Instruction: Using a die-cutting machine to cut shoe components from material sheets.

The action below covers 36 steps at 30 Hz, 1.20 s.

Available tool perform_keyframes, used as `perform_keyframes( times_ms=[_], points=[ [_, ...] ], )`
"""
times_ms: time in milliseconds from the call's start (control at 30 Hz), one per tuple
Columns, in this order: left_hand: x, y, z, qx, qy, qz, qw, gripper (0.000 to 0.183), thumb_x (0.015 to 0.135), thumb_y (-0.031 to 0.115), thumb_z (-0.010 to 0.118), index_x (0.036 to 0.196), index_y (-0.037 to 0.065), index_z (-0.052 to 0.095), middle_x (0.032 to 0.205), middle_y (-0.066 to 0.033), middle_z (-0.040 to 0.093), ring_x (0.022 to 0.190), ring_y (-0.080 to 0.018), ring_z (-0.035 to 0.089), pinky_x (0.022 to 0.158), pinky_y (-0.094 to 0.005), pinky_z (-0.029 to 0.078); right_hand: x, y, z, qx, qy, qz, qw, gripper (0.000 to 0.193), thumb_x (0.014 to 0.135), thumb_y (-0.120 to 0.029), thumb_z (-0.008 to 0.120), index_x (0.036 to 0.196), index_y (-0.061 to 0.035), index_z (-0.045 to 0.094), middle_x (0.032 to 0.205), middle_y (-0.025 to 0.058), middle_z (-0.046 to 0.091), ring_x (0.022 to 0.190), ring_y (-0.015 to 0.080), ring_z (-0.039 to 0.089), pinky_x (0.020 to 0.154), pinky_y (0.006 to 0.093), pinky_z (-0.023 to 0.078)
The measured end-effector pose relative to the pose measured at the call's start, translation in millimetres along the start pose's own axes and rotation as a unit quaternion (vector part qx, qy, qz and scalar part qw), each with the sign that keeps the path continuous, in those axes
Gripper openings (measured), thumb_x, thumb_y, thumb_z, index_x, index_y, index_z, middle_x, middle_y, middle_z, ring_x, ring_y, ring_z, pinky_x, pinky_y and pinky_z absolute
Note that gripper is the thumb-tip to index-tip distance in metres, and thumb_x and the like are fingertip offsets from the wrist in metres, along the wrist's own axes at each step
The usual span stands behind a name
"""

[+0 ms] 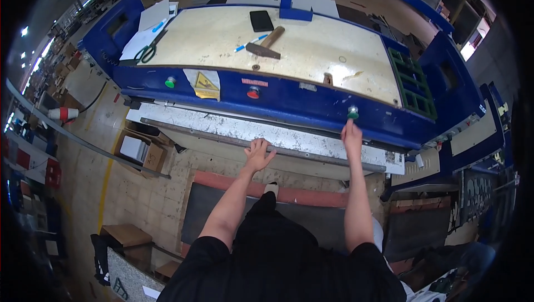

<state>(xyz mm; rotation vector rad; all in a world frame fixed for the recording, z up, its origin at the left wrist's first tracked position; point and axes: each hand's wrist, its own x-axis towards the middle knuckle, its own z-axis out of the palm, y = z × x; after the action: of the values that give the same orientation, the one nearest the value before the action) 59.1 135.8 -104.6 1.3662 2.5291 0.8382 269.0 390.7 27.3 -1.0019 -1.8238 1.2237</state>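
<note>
My left hand (258, 156) lies on the front edge of the scuffed metal bed (211, 127) of a blue machine, its fingers apart and holding nothing. Further right, my right hand (351, 137) is raised to the machine's blue front panel (300, 102). Its fingers are drawn together at a green push button (353, 113), with the fingertips against its lower side. A red push button (253, 93) sits mid-panel, and a second green button (170, 82) is at the left. Between these two is a yellow warning label (207, 84).
On the machine's pale top lie a hammer (267, 46), a marker pen (250, 43), a black phone-like slab (261, 21), scissors (148, 52) and papers (136, 43). A green grid (411, 82) is at the right. Below left stands a cardboard box (153, 157); a dark mat (208, 207) lies underfoot.
</note>
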Motion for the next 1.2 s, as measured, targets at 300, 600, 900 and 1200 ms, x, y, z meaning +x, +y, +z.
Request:
perform_keyframes(
  times_ms=[300,600,900,1200],
  points=[
    [1.0,21.0,-11.5,0.049,-0.034,-0.031,0.998,0.048,0.087,0.054,0.055,0.121,0.020,0.053,0.131,-0.0078,0.044,0.127,-0.0273,0.036,0.087,-0.0523,0.032,-128.9,80.1,1.6,-0.025,-0.109,0.123,0.986,0.050,0.101,-0.039,0.049,0.067,-0.0034,0.057,0.056,0.0002,0.047,0.056,0.0097,0.043,0.053,0.0287,0.037],
    [0.7,24.3,-16.9,0.027,-0.012,-0.042,0.999,0.047,0.086,0.053,0.056,0.119,0.020,0.053,0.128,-0.0055,0.045,0.124,-0.0255,0.037,0.088,-0.0490,0.028,-92.2,63.7,21.7,-0.288,-0.019,-0.212,0.934,0.048,0.080,-0.021,0.071,0.121,-0.0029,0.055,0.125,0.0236,0.053,0.122,0.0398,0.046,0.103,0.0481,0.036],
    [2.8,18.2,-20.2,-0.010,-0.012,-0.026,1.000,0.045,0.087,0.051,0.056,0.117,0.018,0.054,0.122,-0.0041,0.047,0.121,-0.0255,0.038,0.089,-0.0482,0.028,-103.9,72.8,31.5,-0.346,-0.090,-0.177,0.917,0.050,0.079,-0.020,0.069,0.126,-0.0099,0.055,0.124,0.0133,0.050,0.123,0.0307,0.043,0.112,0.0466,0.023],
    [-9.0,35.6,-7.7,0.005,0.056,-0.064,0.996,0.038,0.082,0.035,0.066,0.111,0.012,0.058,0.117,-0.0101,0.051,0.119,-0.0286,0.041,0.092,-0.0487,0.031,-113.9,86.7,27.3,-0.337,-0.096,-0.174,0.920,0.051,0.077,-0.017,0.069,0.126,-0.0113,0.055,0.122,0.0134,0.051,0.123,0.0306,0.043,0.112,0.0465,0.023]
  ],
)
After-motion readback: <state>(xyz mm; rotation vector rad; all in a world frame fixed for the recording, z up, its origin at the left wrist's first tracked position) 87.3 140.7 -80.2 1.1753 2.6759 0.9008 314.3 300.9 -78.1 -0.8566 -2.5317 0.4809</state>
